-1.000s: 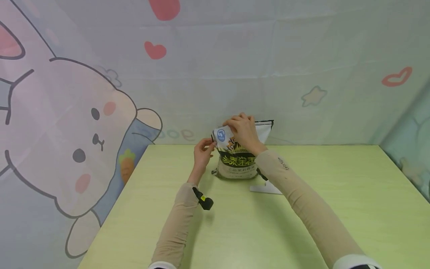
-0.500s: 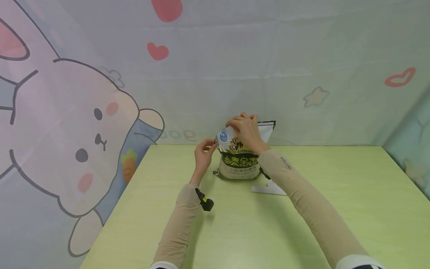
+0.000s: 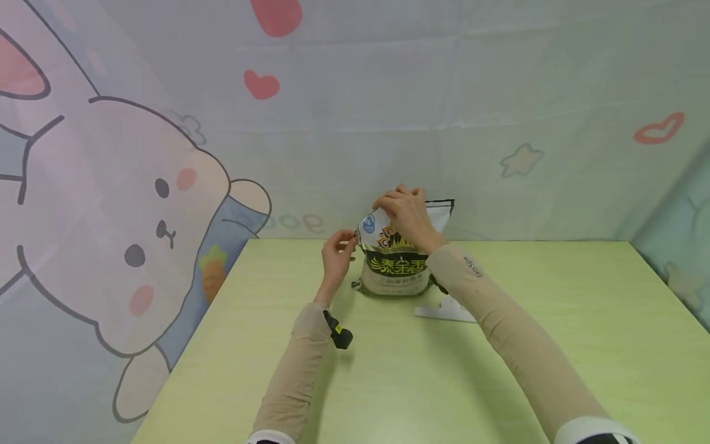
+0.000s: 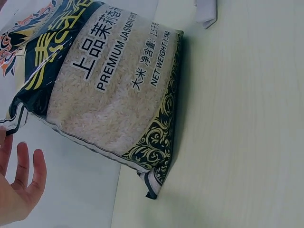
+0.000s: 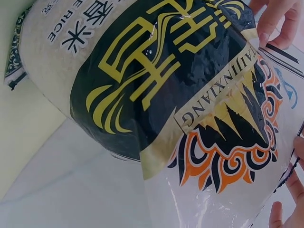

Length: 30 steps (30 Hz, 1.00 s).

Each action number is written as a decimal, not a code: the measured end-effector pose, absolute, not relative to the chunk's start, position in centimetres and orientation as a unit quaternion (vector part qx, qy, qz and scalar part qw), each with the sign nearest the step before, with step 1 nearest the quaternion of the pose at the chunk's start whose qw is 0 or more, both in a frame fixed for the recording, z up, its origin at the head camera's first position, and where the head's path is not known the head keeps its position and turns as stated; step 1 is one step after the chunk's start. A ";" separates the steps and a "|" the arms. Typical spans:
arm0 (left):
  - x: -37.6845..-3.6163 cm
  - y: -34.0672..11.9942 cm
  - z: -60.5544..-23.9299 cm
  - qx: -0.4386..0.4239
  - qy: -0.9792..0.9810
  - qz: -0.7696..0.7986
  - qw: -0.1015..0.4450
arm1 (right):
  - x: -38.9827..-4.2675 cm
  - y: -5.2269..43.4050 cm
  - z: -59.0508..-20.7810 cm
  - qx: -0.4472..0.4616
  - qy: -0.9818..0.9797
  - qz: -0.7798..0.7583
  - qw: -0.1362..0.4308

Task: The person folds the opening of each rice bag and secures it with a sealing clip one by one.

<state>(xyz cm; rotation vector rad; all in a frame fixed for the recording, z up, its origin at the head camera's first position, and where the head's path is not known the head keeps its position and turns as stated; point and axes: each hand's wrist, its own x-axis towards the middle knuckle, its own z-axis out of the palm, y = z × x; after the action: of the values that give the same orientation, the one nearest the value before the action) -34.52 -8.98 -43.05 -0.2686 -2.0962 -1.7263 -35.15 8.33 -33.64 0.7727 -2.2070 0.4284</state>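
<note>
Upright rice bag [image 3: 395, 265] — black, gold lettering, clear window.

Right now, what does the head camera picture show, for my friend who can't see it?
Two hands hold the top of a bag of rice standing on a green table: left hand pinching its corner, right hand gripping above.

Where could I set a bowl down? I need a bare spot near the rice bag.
Bare table lies right of the rice bag, out to the far corner, and left of the left hand toward the rabbit wall. It is crowded around the bag: both hands, with the right hand on top, and a white item in front.
</note>
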 end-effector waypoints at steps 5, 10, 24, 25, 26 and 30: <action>-34.6 -8.8 -43.0 -0.074 -0.745 -0.634 0.193 | -35.2 8.3 -33.7 0.304 -0.864 0.181 0.357; -34.4 -8.7 -42.6 -0.047 -0.738 -0.648 0.184 | -35.0 8.1 -33.5 0.302 -0.869 0.201 0.336; -32.8 -8.2 -40.9 -0.074 -0.756 -0.616 0.211 | -35.4 8.2 -33.6 0.302 -0.871 0.212 0.323; -32.8 -8.2 -41.0 -0.083 -0.757 -0.611 0.217 | -35.5 8.3 -33.7 0.304 -0.870 0.211 0.325; -32.8 -8.2 -41.0 -0.093 -0.758 -0.607 0.223 | -35.5 8.3 -33.7 0.306 -0.870 0.209 0.327; -32.7 -8.4 -41.3 -0.127 -0.761 -0.591 0.233 | -35.5 8.4 -33.9 0.310 -0.870 0.204 0.326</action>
<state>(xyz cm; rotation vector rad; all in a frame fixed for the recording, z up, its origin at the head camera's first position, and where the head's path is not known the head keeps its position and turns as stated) -32.71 -8.39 -41.26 -0.3495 -2.0920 -1.6250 -35.45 8.41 -33.93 0.8114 -2.2797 0.5354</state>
